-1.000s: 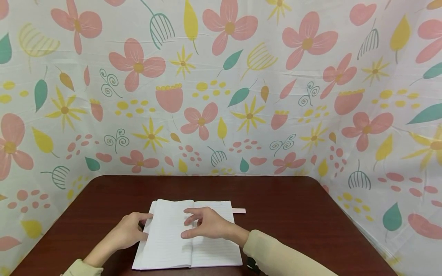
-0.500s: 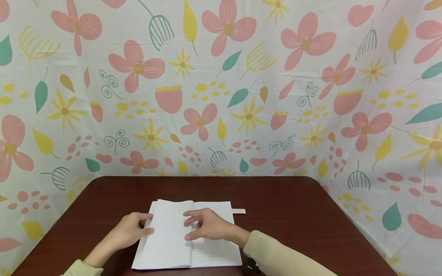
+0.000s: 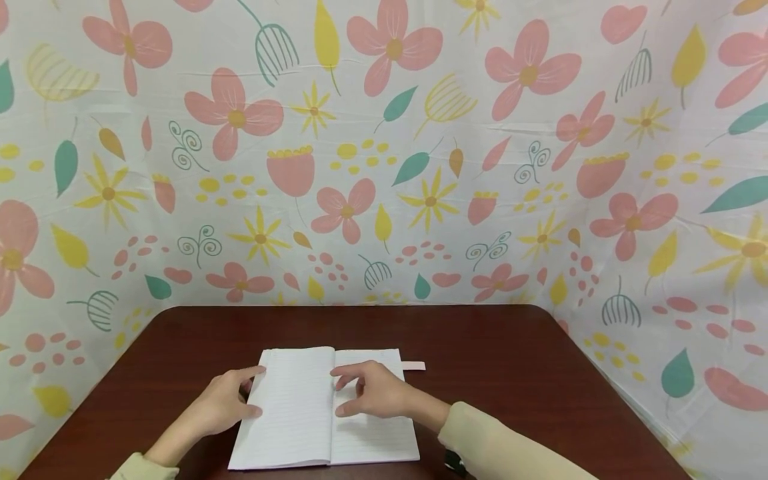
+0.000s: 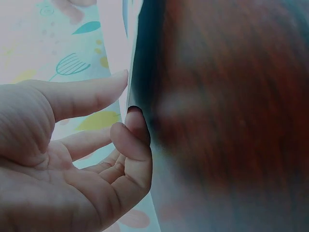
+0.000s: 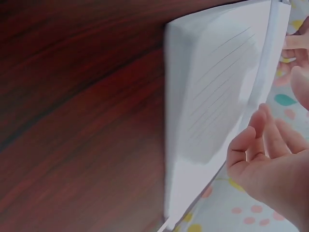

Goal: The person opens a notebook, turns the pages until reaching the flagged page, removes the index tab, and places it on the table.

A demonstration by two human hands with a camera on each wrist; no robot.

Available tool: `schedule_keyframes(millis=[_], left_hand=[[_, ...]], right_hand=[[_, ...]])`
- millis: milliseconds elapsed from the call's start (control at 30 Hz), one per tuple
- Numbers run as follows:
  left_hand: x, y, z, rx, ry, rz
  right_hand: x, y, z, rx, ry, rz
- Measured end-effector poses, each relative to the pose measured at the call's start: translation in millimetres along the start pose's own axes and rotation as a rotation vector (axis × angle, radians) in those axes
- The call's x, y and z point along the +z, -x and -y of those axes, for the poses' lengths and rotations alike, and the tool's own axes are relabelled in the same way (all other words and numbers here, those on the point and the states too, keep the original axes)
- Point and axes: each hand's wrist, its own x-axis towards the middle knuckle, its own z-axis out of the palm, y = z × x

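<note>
A ruled notebook lies spread on the table, its spine fold running down the middle. At its left edge, my left hand holds the pages, thumb on top. The left wrist view shows the thumb against the paper and curled fingers around the edge from below. My right hand hovers over the right page near the fold, fingers bent loosely with a gap to the thumb. From the right wrist, the lined right page shows, and the right hand holds nothing.
A pale strip sticks out from the notebook's upper right edge. The dark brown table extends around it. Behind and at both sides hangs a floral curtain. Something small and black shows under the right sleeve.
My right hand has moved right, from the left page to past the fold. The left page now lies flatter with its edge aligned. My left thumb shifted slightly; the left hand stays at the edge.
</note>
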Motion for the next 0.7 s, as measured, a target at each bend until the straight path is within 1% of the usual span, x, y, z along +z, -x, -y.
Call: schedule_keyframes(millis=[167, 333, 533, 700], left_hand=[[0.3, 0.1, -0.9, 0.002, 0.004, 0.001], [0.1, 0.4, -2.2, -0.019, 0.004, 0.007], [0.1, -0.7, -2.0, -0.026, 0.005, 0.016], [0.7, -0.8, -1.5, -0.024, 0.001, 0.021]], right_hand=[[-13, 16.8, -13, 0.009, 0.111, -0.031], [-27, 35.2, -26, 0.019, 0.217, -0.033], [-46, 56.7, -41, 0.046, 0.251, -0.010], [-55, 70.5, -52, 0.071, 0.226, -0.015]])
